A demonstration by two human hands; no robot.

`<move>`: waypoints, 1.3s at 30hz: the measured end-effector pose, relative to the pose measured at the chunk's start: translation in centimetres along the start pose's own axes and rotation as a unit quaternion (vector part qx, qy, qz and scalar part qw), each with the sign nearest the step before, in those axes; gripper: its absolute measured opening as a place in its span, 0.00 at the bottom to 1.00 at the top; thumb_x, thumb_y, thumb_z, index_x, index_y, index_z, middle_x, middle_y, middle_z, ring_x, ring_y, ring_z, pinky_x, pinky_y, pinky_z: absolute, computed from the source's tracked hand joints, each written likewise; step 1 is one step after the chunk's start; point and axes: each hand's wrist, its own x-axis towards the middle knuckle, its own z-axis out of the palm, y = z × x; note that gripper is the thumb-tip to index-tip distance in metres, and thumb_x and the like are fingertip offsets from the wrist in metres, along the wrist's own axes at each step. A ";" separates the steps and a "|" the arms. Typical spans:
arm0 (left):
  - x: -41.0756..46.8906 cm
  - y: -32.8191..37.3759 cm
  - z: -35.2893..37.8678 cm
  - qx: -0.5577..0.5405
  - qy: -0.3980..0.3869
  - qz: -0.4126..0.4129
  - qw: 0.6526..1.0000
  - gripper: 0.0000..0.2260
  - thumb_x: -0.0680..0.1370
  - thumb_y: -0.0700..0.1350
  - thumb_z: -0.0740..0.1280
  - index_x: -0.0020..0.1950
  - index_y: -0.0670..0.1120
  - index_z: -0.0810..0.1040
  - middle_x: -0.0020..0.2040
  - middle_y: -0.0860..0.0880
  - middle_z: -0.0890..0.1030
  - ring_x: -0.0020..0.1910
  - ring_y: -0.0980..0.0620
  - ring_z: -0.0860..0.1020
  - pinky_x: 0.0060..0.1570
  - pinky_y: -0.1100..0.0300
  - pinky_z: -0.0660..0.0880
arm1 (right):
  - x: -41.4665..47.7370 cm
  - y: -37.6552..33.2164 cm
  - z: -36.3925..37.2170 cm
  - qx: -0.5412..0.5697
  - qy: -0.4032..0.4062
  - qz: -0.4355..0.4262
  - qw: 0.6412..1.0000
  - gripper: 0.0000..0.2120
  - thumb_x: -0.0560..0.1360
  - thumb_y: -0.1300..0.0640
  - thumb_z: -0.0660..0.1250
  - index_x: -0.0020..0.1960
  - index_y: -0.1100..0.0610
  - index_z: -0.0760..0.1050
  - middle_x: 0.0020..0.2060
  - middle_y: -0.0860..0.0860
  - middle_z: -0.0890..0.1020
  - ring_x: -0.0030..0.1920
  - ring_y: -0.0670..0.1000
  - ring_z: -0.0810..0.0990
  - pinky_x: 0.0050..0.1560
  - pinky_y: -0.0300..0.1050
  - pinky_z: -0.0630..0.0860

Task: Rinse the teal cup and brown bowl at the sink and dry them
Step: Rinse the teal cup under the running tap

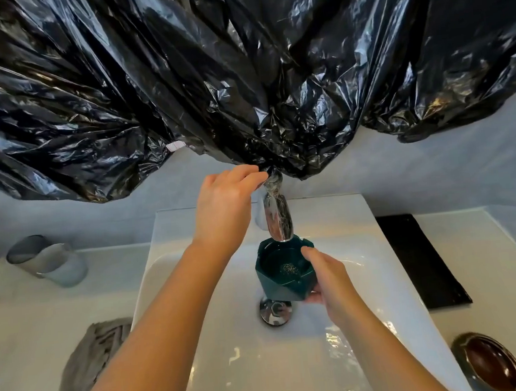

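At frame centre, right hand (328,280) gripping teal cup (284,271), holding it under faucet spout (279,221) over sink (234,355). Left hand (226,204) pinching faucet lever (272,178), upper centre. Cup rinse likely just starting. Brown bowl (490,362) sitting lower right, grey towel (90,362) lying lower left. Bowl rinse and drying all remaining.

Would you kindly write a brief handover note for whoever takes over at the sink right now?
Left hand: fingertips at the top of the tap, grip unclear.
Right hand: holds the teal cup under the tap, over the sink; specks lie in its bottom.
Brown bowl: on the counter, right of the sink.
Grey cloth: on the counter, left.
Done: cup in place. Left: rinse both, dry both.
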 end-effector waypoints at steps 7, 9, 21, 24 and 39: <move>1.1 0.2 -0.4 0.023 0.002 0.007 1.000 0.19 0.70 0.29 0.64 0.54 0.47 0.83 0.52 0.49 0.84 0.46 0.47 0.82 0.43 0.53 0.73 | 0.1 -0.6 0.6 -0.012 -0.015 -0.007 1.000 0.06 0.80 0.54 0.63 0.44 0.49 0.74 0.46 0.51 0.79 0.47 0.53 0.79 0.39 0.50 0.82; 1.1 0.3 -0.5 0.026 0.004 0.008 1.000 0.21 0.68 0.27 0.67 0.54 0.47 0.83 0.52 0.49 0.84 0.45 0.46 0.82 0.43 0.54 0.71 | 0.0 -0.6 0.5 -0.019 -0.020 -0.017 0.999 0.07 0.80 0.55 0.63 0.44 0.49 0.75 0.45 0.51 0.79 0.48 0.53 0.79 0.39 0.49 0.82; 2.2 0.7 -1.0 0.050 -0.042 -0.017 0.998 0.26 0.67 0.24 0.66 0.54 0.50 0.82 0.49 0.51 0.83 0.44 0.46 0.81 0.41 0.52 0.71 | -0.1 -0.6 0.4 0.001 -0.008 -0.018 1.000 0.07 0.79 0.55 0.63 0.44 0.49 0.76 0.45 0.52 0.81 0.53 0.58 0.80 0.41 0.50 0.83; 2.4 0.9 -1.3 0.051 -0.046 -0.016 0.998 0.25 0.67 0.24 0.66 0.54 0.50 0.83 0.49 0.51 0.84 0.44 0.45 0.81 0.41 0.52 0.71 | -0.2 -0.6 0.4 0.002 -0.007 -0.015 1.000 0.07 0.79 0.55 0.64 0.43 0.49 0.75 0.45 0.52 0.81 0.52 0.57 0.80 0.41 0.50 0.83; -10.9 3.2 -0.9 -0.108 0.018 -0.199 0.974 0.10 0.76 0.42 0.62 0.56 0.47 0.77 0.51 0.50 0.80 0.52 0.52 0.76 0.53 0.53 0.76 | 1.4 2.3 0.7 0.022 -0.028 0.005 0.999 0.04 0.80 0.53 0.63 0.48 0.49 0.76 0.54 0.54 0.80 0.56 0.59 0.79 0.47 0.55 0.84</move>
